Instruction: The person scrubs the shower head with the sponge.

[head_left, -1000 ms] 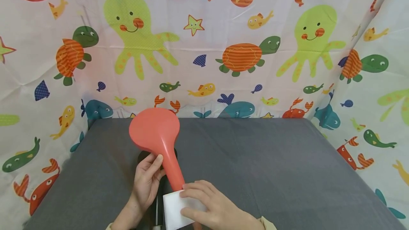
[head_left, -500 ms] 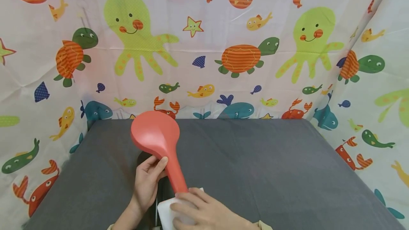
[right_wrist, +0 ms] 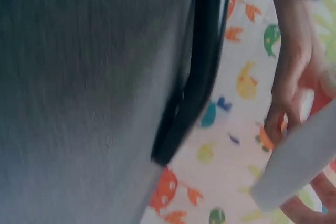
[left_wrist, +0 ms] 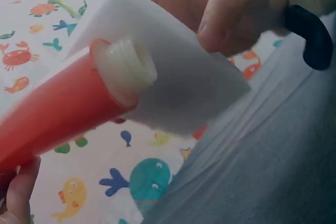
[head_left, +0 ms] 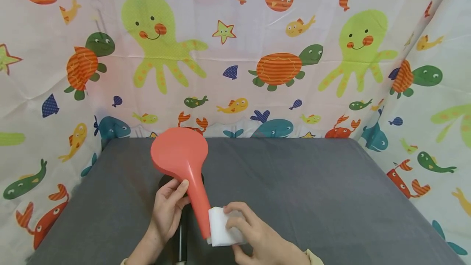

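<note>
A red shower head (head_left: 179, 152) is held up over the table, its round head tilted back and left. My left hand (head_left: 166, 212) grips its neck, with the thumb on top. My right hand (head_left: 263, 234) pinches a white block-shaped sponge (head_left: 220, 230) against the right side of the handle's lower end. In the left wrist view, the handle's pale threaded end (left_wrist: 128, 66) sticks out in front of the sponge. Part of the sponge is hidden behind the right fingers.
Under the left hand stands or lies a black long-handled thing (head_left: 182, 236) with a round dark head and a pale end, partly hidden. Grey cloth (head_left: 294, 195) covers the table. A curtain printed with sea animals (head_left: 235, 72) surrounds it on the back and sides.
The right hand has moved the sponge from over the front of the handle's end to its right side, uncovering the pale tip. The left hand keeps its grip, shifting only slightly.
</note>
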Action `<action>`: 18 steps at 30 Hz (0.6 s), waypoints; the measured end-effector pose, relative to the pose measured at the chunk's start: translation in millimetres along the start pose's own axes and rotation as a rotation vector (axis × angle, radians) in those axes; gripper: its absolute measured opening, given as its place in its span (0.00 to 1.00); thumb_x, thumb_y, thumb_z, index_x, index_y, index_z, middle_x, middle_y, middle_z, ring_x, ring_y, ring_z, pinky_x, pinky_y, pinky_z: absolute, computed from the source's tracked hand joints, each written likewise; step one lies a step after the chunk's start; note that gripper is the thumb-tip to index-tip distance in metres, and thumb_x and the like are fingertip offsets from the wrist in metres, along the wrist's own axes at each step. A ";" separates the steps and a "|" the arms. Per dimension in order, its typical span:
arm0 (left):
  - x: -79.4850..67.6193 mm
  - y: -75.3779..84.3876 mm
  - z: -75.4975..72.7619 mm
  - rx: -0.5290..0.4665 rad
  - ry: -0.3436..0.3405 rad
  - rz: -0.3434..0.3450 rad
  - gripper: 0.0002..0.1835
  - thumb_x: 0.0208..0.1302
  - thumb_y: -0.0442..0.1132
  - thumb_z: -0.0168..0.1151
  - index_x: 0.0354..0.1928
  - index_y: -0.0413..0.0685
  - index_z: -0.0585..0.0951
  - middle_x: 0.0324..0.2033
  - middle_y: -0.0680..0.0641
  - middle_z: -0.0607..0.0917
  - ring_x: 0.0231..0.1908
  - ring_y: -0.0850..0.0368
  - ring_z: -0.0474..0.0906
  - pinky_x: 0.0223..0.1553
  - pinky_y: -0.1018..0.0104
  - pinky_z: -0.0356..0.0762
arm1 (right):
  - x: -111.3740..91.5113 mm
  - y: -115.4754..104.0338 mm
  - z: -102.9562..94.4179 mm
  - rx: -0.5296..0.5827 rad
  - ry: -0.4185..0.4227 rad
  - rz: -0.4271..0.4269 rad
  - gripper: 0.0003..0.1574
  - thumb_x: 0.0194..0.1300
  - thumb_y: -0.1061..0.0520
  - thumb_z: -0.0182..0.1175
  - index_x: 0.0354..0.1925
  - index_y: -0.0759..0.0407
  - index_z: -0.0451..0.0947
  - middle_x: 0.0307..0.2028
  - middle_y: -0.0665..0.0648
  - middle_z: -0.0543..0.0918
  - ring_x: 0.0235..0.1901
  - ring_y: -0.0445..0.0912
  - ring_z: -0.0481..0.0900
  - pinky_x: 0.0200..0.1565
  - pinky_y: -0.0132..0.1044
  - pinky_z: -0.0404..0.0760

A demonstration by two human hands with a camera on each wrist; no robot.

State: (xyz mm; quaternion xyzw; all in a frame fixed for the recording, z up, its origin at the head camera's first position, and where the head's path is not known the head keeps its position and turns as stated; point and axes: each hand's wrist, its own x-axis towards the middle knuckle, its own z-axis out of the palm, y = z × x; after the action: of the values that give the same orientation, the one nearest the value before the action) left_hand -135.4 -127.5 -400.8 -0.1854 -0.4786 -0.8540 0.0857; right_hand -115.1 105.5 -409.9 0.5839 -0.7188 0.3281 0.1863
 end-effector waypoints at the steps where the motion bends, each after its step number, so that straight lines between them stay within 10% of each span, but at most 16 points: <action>1: -0.5 -0.7 0.5 -0.006 -0.003 -0.006 0.14 0.69 0.25 0.44 0.49 0.34 0.78 0.41 0.46 0.81 0.38 0.57 0.80 0.38 0.62 0.81 | 0.0 -1.5 2.2 0.011 0.003 -0.006 0.18 0.57 0.63 0.53 0.46 0.61 0.63 0.56 0.63 0.60 0.52 0.50 0.67 0.48 0.26 0.73; 10: -0.7 -4.9 2.1 -0.037 -0.072 -0.034 0.15 0.68 0.23 0.42 0.50 0.35 0.77 0.41 0.47 0.81 0.40 0.58 0.80 0.39 0.63 0.80 | 7.5 -14.5 10.4 -0.178 -0.044 -0.273 0.13 0.71 0.53 0.45 0.46 0.60 0.67 0.54 0.64 0.63 0.57 0.55 0.63 0.55 0.46 0.67; 18: -1.6 -3.4 7.0 -0.141 -0.223 -0.110 0.17 0.70 0.24 0.37 0.50 0.36 0.77 0.41 0.47 0.80 0.40 0.58 0.79 0.39 0.64 0.80 | -19.7 -8.9 4.1 0.022 0.021 0.063 0.12 0.65 0.57 0.49 0.46 0.59 0.63 0.57 0.63 0.56 0.55 0.52 0.64 0.48 0.28 0.73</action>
State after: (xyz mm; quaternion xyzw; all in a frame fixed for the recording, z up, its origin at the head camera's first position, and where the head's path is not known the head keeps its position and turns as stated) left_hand -133.3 -119.9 -400.8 -0.2580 -0.4336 -0.8629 -0.0282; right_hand -101.2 115.9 -423.4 0.5596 -0.7312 0.3478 0.1769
